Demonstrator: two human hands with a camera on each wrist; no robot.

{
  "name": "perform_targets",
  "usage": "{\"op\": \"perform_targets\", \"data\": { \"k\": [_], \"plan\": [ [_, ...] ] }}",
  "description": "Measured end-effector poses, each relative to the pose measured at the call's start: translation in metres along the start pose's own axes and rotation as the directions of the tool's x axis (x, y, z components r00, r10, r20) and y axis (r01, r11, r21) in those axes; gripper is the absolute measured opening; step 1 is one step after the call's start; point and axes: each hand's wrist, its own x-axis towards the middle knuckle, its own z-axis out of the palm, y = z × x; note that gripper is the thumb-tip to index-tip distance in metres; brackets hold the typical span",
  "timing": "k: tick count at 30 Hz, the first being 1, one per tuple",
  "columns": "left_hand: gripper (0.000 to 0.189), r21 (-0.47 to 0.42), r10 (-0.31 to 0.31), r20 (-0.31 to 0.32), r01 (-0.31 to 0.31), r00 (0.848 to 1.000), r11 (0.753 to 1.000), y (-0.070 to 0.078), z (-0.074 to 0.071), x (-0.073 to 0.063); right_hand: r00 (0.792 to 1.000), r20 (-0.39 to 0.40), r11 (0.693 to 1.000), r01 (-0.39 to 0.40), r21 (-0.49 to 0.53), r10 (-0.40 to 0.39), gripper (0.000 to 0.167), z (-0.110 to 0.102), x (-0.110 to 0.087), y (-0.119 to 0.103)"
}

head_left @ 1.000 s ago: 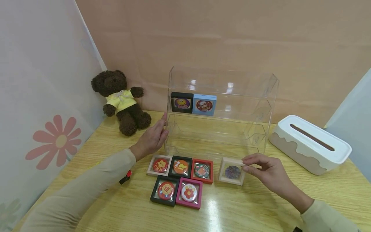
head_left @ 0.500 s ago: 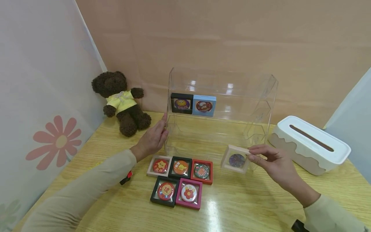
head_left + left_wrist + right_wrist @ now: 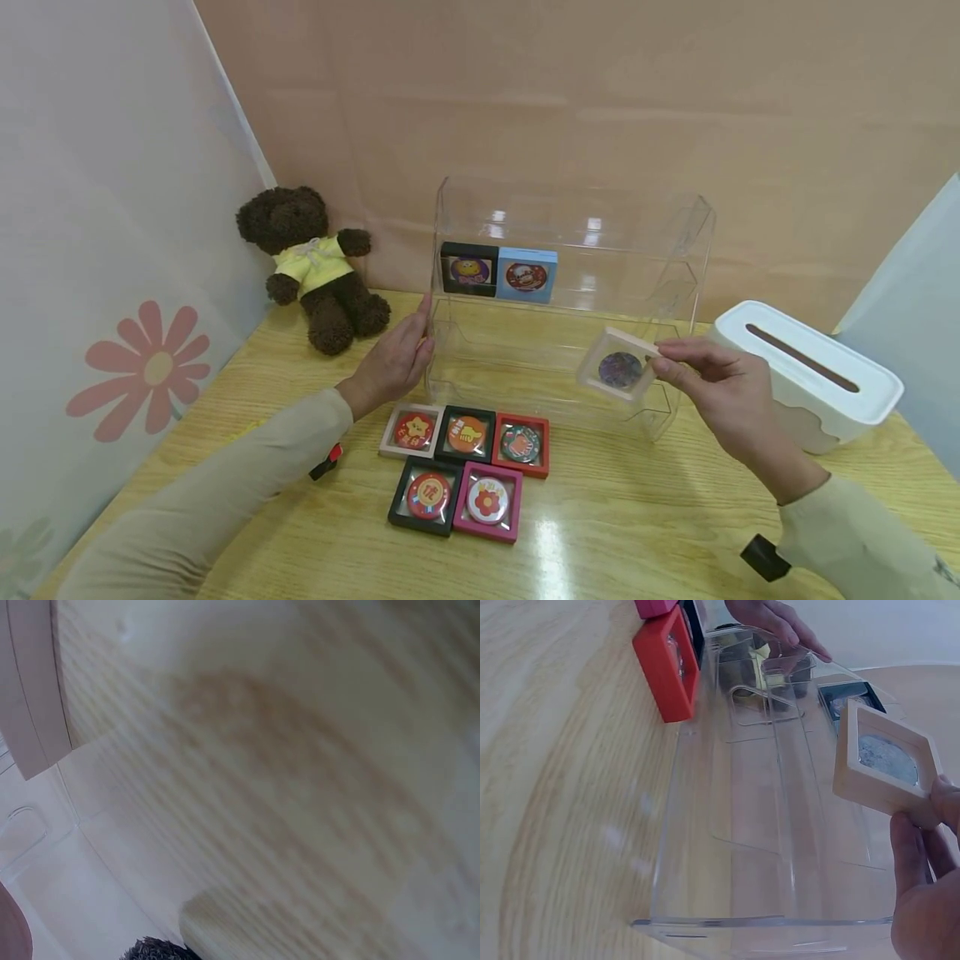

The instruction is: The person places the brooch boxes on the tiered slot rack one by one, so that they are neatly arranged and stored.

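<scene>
My right hand (image 3: 720, 387) pinches a pale beige display frame (image 3: 602, 382) by its right edge, thumb in front. The frame has a round dark shimmery badge (image 3: 620, 369) behind its clear window. It hangs tilted in front of the lower tiers of a clear acrylic rack (image 3: 558, 310); the right wrist view shows the frame (image 3: 855, 771) over the rack. My left hand (image 3: 390, 362) rests against the rack's left side with fingers extended. On an upper tier, a black frame (image 3: 447, 285) and a light blue frame (image 3: 550, 287) stand side by side at the left.
Several framed badges lie before the rack, among them a red frame (image 3: 543, 450), a magenta frame (image 3: 515, 508) and a black frame (image 3: 397, 500). A brown teddy bear (image 3: 318, 262) sits at the back left. A white tissue box (image 3: 862, 408) stands at the right.
My right hand has lifted the beige frame up off the table and slightly right, toward the rack. My left hand stays at the rack's side.
</scene>
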Motion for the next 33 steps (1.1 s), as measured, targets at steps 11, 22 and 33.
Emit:
{"op": "perform_targets", "data": {
  "k": [11,22,33],
  "plan": [
    [0.057,0.005,-0.003,-0.001,0.003,1.000,1.000,0.000,0.001,-0.002,0.995,-0.081,0.991,0.072,0.113,-0.063,0.016,0.008,0.022,-0.008],
    [0.055,0.004,0.016,-0.032,-0.016,0.999,1.000,0.001,0.000,-0.001,0.988,-0.127,0.988,0.099,0.120,-0.083,0.016,0.017,0.042,-0.010],
    [0.053,0.014,0.019,-0.053,-0.019,0.998,1.000,0.001,0.001,-0.001,0.978,-0.187,0.991,0.111,0.072,-0.096,0.016,0.022,0.058,-0.016]
  ]
}}
